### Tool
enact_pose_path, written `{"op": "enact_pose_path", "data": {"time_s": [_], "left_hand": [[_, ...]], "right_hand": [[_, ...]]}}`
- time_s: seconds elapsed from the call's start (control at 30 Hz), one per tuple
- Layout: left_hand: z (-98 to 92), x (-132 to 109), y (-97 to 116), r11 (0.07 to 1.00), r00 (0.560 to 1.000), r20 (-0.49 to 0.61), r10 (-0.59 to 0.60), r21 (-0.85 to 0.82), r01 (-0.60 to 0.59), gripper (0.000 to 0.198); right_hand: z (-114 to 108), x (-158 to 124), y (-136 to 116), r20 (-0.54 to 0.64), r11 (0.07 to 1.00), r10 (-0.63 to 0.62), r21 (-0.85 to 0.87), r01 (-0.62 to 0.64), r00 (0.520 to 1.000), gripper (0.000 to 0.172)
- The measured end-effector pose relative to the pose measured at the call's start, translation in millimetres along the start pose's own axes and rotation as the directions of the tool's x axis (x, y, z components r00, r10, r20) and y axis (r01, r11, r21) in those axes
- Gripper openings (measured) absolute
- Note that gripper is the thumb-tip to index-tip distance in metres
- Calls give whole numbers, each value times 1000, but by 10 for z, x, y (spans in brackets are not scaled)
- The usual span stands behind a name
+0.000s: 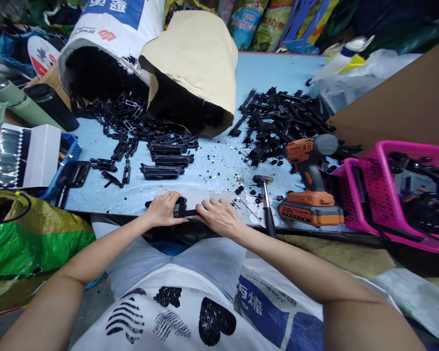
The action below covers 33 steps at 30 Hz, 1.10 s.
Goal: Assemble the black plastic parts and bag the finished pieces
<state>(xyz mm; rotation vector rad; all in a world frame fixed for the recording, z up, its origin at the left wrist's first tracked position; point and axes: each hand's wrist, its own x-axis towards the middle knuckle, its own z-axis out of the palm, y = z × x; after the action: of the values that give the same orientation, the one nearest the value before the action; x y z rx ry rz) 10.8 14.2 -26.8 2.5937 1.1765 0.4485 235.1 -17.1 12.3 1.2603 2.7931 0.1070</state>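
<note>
At the table's front edge my left hand [165, 208] is closed round a black hinged plastic part [185, 209]. The fingers of my right hand [219, 214] grip the same part at its right end. Much of the part is hidden under both hands. Beyond them lie several similar black parts [164, 170], stacked in short rows. A hammer [267, 204] with a black handle rests to the right of my right hand, its grip over the edge. Small pins and screws [247, 207] are scattered between the hammer and my right hand.
An orange cordless drill [310, 185] stands upright at right, beside pink baskets [380, 195] of parts. Heaps of black parts lie at back right [278, 117] and before an open white sack [106, 39] and a cream sack [197, 58]. A green bottle [25, 105] stands left.
</note>
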Motion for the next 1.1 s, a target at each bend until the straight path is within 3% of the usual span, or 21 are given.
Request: {"op": "enact_pose_path", "data": {"time_s": [0.23, 0.5, 0.63, 0.73, 0.93, 1.1], "left_hand": [[77, -8, -17, 999, 996, -82, 34, 36, -31, 50], [118, -61, -39, 994, 973, -206, 105, 56, -96, 42], [124, -64, -40, 996, 968, -234, 89, 39, -82, 42], [125, -49, -33, 999, 966, -254, 41, 41, -31, 40], [132, -52, -44, 1000, 981, -196, 1, 6, 0, 42], [90, -12, 12, 998, 996, -70, -59, -17, 58, 49]], "right_hand": [[-56, 74, 93, 20, 999, -40, -36, 41, 999, 36], [-14, 92, 150, -83, 988, -98, -126, 88, 992, 33], [-43, 151, 231, -61, 970, -206, -147, 195, 977, 32], [-66, 181, 243, -51, 978, -160, -146, 151, 986, 32], [-62, 182, 263, -35, 976, -196, -103, 191, 980, 34], [170, 216, 412, -80, 979, -201, -56, 197, 976, 37]]}}
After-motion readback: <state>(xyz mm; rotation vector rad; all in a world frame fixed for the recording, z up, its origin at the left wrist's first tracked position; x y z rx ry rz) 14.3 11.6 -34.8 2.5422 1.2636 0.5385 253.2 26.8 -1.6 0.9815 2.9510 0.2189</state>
